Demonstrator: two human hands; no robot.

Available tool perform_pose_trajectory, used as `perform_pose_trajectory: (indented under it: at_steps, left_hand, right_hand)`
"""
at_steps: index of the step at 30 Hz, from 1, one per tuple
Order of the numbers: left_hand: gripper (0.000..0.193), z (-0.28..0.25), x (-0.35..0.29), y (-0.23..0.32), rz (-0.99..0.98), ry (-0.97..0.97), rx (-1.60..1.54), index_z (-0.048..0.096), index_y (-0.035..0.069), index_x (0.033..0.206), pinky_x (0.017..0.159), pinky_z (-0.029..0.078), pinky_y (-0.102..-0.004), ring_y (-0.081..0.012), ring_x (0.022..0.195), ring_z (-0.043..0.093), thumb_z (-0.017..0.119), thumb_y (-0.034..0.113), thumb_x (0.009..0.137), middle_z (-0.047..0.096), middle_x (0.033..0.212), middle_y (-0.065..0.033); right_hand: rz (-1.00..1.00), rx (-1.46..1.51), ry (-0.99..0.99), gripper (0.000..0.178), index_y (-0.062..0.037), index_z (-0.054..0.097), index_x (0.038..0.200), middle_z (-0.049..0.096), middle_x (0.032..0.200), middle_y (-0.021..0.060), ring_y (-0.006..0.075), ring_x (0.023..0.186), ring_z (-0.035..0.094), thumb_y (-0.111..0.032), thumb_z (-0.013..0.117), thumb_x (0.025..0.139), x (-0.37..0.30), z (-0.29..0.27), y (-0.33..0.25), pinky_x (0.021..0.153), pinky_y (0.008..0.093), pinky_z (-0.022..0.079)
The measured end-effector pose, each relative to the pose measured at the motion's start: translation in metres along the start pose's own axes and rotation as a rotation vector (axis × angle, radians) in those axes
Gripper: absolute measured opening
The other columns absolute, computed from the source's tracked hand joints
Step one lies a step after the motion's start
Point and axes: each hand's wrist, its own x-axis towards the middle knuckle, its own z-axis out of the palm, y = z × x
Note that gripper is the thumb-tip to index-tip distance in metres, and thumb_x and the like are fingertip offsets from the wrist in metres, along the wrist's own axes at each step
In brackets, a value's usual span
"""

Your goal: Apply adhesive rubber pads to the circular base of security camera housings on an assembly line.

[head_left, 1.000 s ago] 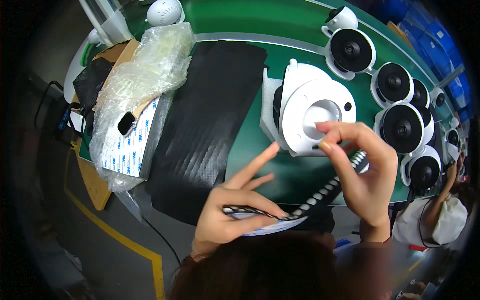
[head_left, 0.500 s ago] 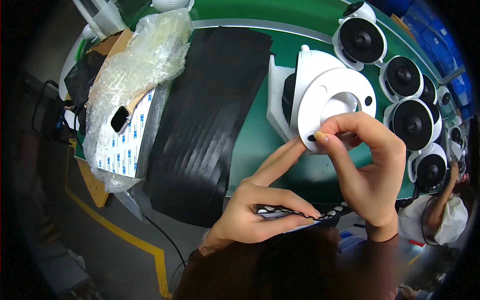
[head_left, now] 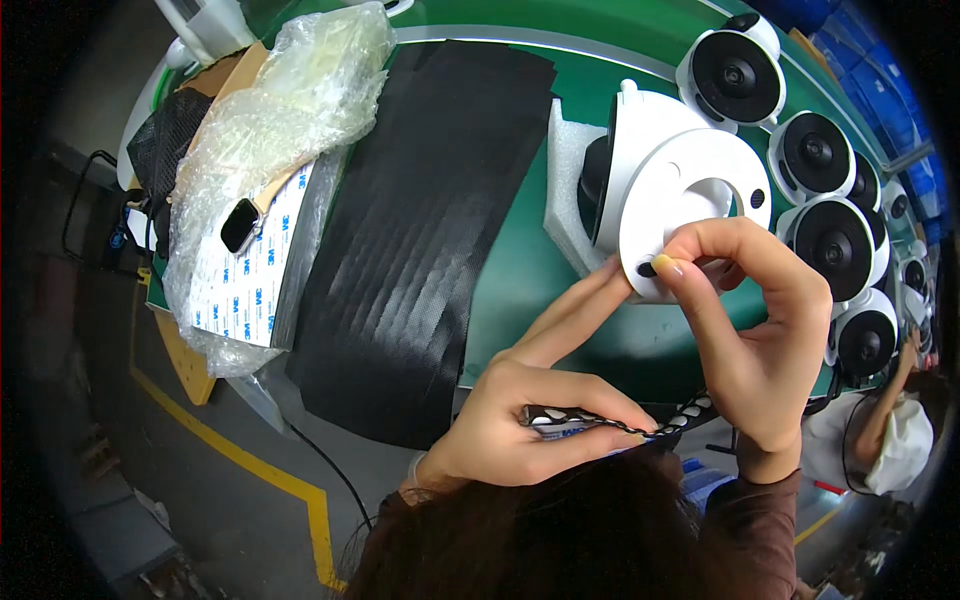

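Observation:
A white device with a ring-shaped base point(head_left: 655, 205) lies tipped on its side, its base facing me. One round black pad point(head_left: 757, 198) sits on the ring's right side; another black pad point(head_left: 646, 269) is at its lower edge. My right hand point(head_left: 765, 330) pinches with thumb and index fingertip at that lower pad. Between thumb and index finger, my left hand point(head_left: 530, 420) grips a bent sheet of black adhesive pads point(head_left: 570, 414) on printed backing. Other left fingers stretch out to the base's lower edge, touching it. Its underside is hidden behind my hands.
White foam point(head_left: 570, 180) supports the device. Several white camera-like units point(head_left: 830, 250) with black round faces stand at right. A black mat point(head_left: 410, 230) covers the middle left. Beyond it lie bubble wrap point(head_left: 280, 120), printed sheets point(head_left: 250, 290) and a smartwatch point(head_left: 240, 226). A co-worker point(head_left: 880, 430) sits far right.
The view has shifted a little, and the device and both hands now appear slightly farther right. My right fingertips stay at the lower pad, and my left hand keeps its grip on the sheet.

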Motion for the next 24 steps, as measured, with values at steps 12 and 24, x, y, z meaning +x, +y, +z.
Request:
perform_pose_trajectory:
  at_steps: [12, 24]
  left_hand:
    - [0.015, 0.003, -0.002, -0.002, 0.001, 0.039, -0.016, 0.07, 0.011, 0.078, 0.103, 0.023, -0.0383, -0.0341, 0.131, 0.022, 0.07, 0.003, 0.065, 0.031, 0.137, -0.0215]
    - [0.02, -0.014, -0.016, 0.027, 0.01, 0.125, 0.048, 0.067, -0.002, 0.082, 0.083, 0.046, -0.0374, -0.0314, 0.095, 0.06, 0.064, -0.007, 0.063, 0.064, 0.095, -0.0177]
  right_hand:
    - [-0.192, -0.099, 0.011, 0.013, 0.0007, 0.056, 0.084, 0.06, 0.074, 0.0024, 0.0053, 0.061, 0.048, 0.0, 0.065, 0.073, 0.002, 0.004, 0.008, 0.056, 0.0165, 0.035]
    - [-0.15, 0.15, -0.406, 0.02, -0.0004, 0.064, 0.085, 0.063, 0.075, 0.0104, 0.0246, 0.066, 0.06, -0.006, 0.068, 0.066, -0.017, -0.032, 0.001, 0.06, 0.0296, 0.048]
